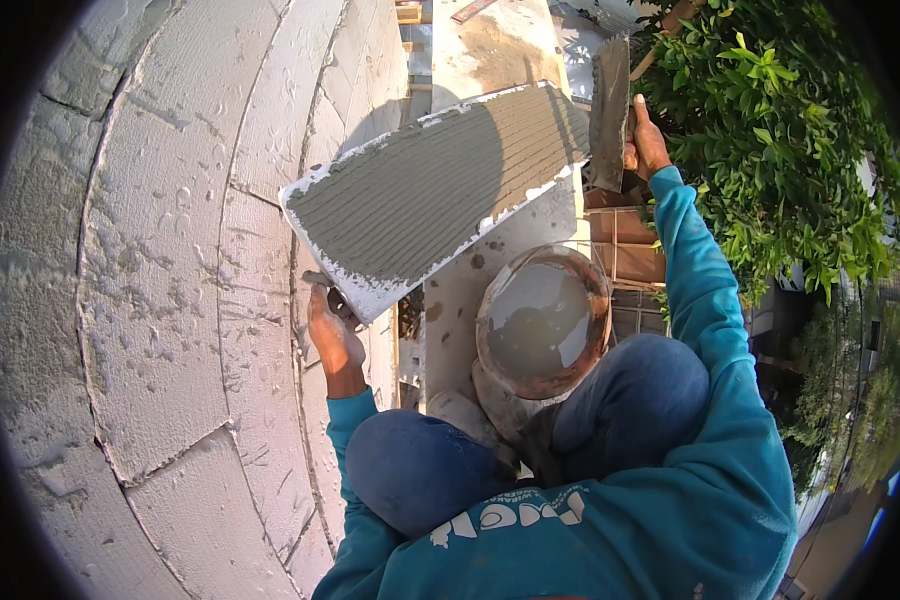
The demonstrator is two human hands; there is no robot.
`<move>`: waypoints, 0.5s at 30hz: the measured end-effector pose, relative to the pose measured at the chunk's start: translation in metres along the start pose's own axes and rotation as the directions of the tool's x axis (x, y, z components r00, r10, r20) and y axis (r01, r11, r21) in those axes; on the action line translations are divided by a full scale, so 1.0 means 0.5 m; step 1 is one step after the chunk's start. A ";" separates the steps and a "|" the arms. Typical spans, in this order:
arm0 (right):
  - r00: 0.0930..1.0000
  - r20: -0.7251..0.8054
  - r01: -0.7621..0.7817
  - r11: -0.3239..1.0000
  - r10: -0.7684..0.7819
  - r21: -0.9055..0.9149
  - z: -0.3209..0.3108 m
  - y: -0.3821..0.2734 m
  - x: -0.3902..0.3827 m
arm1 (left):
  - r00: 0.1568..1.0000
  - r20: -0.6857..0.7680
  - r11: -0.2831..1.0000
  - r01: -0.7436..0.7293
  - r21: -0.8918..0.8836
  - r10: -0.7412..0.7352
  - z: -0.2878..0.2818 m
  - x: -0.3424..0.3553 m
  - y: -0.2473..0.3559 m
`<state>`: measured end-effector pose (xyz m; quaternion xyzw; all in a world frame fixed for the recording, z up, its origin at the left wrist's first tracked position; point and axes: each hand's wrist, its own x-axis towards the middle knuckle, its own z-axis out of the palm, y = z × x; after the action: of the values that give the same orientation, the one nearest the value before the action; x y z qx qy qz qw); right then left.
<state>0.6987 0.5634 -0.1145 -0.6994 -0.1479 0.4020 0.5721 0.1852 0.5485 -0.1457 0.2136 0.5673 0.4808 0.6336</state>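
Note:
A long white block (365, 302) lies tilted across the space before me, its upper face spread with grey mortar (435, 185) in combed ridges. My left hand (334, 340) grips its near left end, the thumb side up and some fingers hidden beneath. At the far right end, my right hand (648, 142) is closed round a notched trowel (609, 115), thumb pointing up along it. The trowel blade is smeared with mortar and stands on edge beside the block's end. Whether the blade touches the block, I cannot tell.
A wall of large pale blocks (175, 250) rises along the left. Between my knees and the block stands a bucket (542, 386) with grey, watery contents. A stained plank (490, 45) runs away ahead. Leafy branches (770, 140) crowd my right arm. A reddish tool (472, 10) lies far ahead.

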 end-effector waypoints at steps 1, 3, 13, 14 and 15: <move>1.000 0.005 0.025 1.000 -0.025 -0.009 0.003 0.006 0.001 | 1.000 0.004 1.000 -0.020 0.019 0.020 0.003 -0.002 0.003; 0.994 0.035 0.104 0.995 -0.103 -0.013 0.010 0.010 0.002 | 0.999 -0.007 0.999 -0.033 0.027 0.033 0.006 -0.008 0.013; 0.987 0.154 -0.025 0.981 0.056 -0.192 0.011 -0.019 0.111 | 1.000 -0.020 0.999 -0.002 -0.038 0.001 -0.024 0.028 -0.026; 0.984 0.157 -0.046 0.973 0.084 -0.228 0.006 -0.012 0.124 | 0.999 -0.035 0.999 -0.013 -0.045 0.011 -0.038 0.042 -0.042; 0.985 0.146 -0.046 0.963 0.087 -0.267 0.000 -0.007 0.135 | 0.998 -0.011 0.997 -0.064 -0.053 0.064 -0.053 0.058 -0.059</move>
<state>0.7423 0.6096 -0.1377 -0.7399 -0.2205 0.4515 0.4473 0.1684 0.5527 -0.1916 0.2124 0.5499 0.5168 0.6208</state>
